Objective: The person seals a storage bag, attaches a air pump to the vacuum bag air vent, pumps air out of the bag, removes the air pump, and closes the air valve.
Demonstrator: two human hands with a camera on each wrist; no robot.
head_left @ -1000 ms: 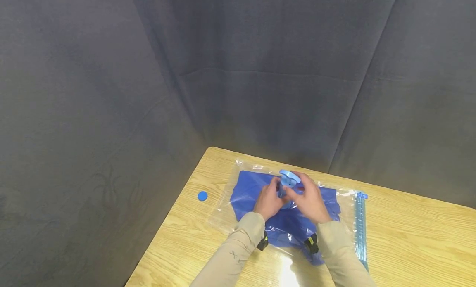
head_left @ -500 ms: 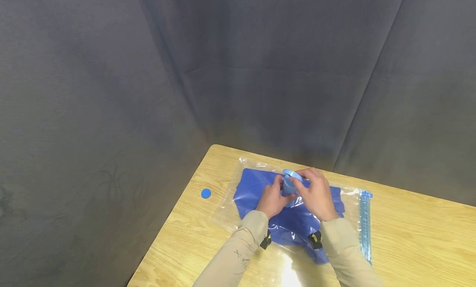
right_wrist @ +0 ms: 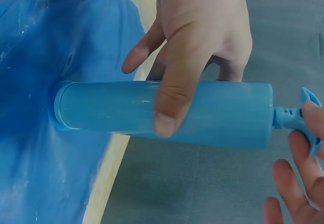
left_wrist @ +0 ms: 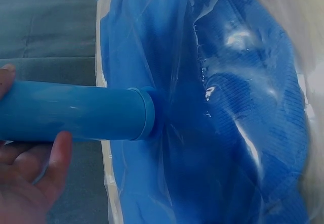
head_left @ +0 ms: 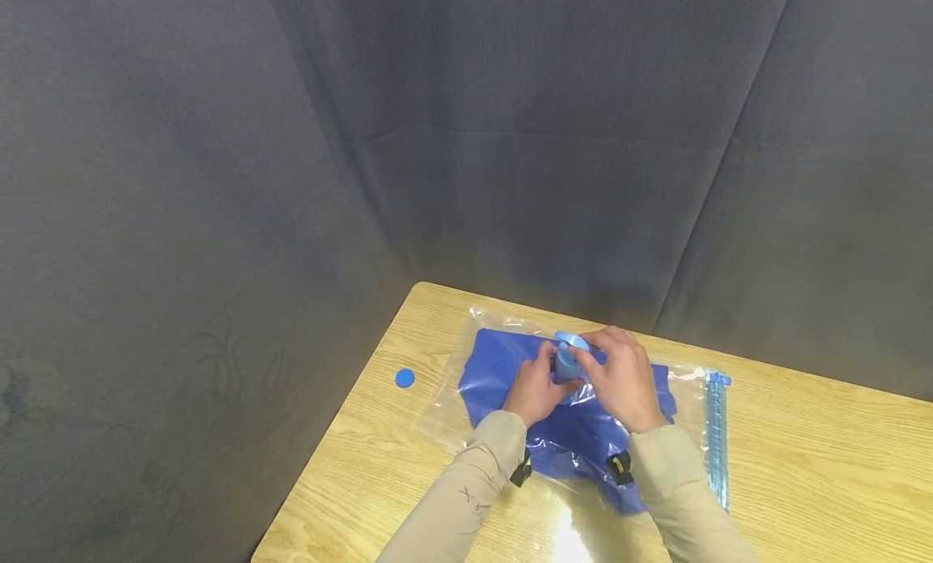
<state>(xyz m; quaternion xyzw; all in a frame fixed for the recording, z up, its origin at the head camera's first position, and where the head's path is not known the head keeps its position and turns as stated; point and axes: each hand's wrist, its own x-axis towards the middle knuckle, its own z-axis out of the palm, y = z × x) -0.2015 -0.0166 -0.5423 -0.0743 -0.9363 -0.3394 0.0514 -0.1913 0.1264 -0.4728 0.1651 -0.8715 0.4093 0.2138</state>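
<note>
A blue hand pump (right_wrist: 223,107) stands upright with its lower end against a clear plastic storage bag (head_left: 445,405) that has blue ribbed cloth (left_wrist: 258,102) inside. My left hand (head_left: 535,391) holds the pump's barrel from the side, its thumb lying across it in the right wrist view. At the top, the fingers of my right hand (head_left: 621,381) pinch the pump's winged handle (head_left: 571,339). Only a short length of rod (right_wrist: 280,118) shows between handle and barrel. The point where the pump meets the bag is partly hidden.
A round blue cap (head_left: 404,377) lies on the wooden table (head_left: 350,466), left of the bag. The bag's zip strip (head_left: 717,441), with a blue slider (head_left: 720,378), runs along its right side. A dark grey curtain (head_left: 510,182) hangs behind the table.
One second ago my right fingers were lower, beside the barrel, with the handle turned more broadside. They have moved up onto the handle. Little differs from half a second ago.
</note>
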